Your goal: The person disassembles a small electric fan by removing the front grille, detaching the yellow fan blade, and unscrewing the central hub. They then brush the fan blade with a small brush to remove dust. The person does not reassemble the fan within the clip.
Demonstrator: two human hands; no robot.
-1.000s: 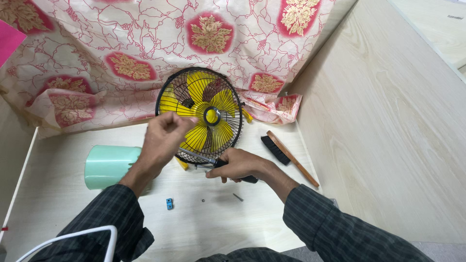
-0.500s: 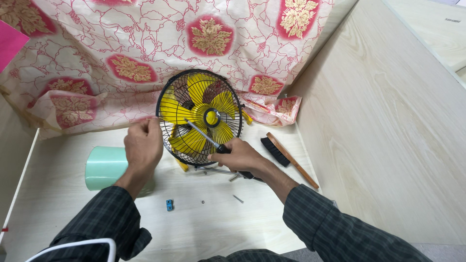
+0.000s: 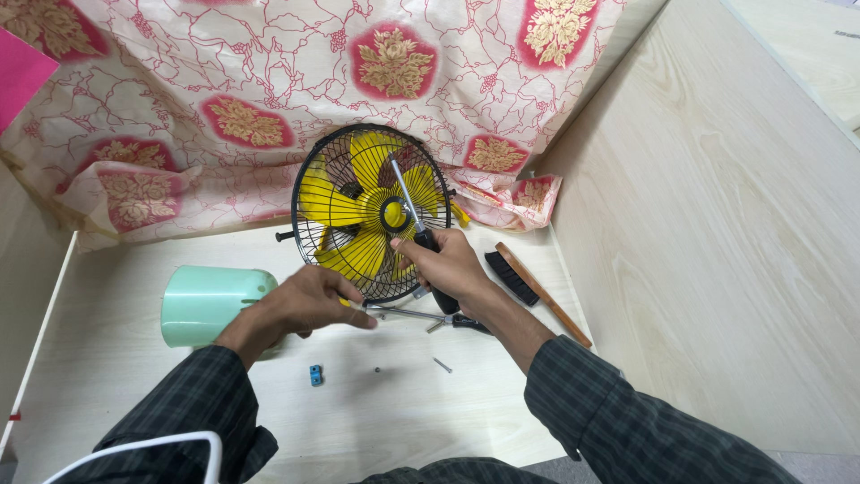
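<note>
Right hand [image 3: 445, 265] grips screwdriver [image 3: 408, 203] against yellow fan [image 3: 369, 211] grille; left hand [image 3: 309, 300] low beside fan base, near green cup [image 3: 208, 305]

fan [image 3: 372, 211] just above the right hand [image 3: 448, 269]: black wire cage w/ bright yellow blades & yellow hub. screwdriver [image 3: 414, 215] in right hand: silver shaft, black handle. cup [image 3: 210, 305] left of the left hand [image 3: 309, 305]: pale mint green. small block [image 3: 314, 375] below left hand: blue. brush [image 3: 528, 282] right of the right hand: black bristles, reddish-brown wood back & handle. cloth [image 3: 269, 99] beyond both hands: cream w/ thin red vein lines, pink-red patches holding gold flower motifs (pattern repeats all over). sleeves [image 3: 618, 421]: dark grey-green plaid. table [image 3: 107, 376] under hands & side panel [image 3: 735, 224] to the right: pale wood grain. far left of left hand: pink sheet corner [image 3: 16, 76].
</note>
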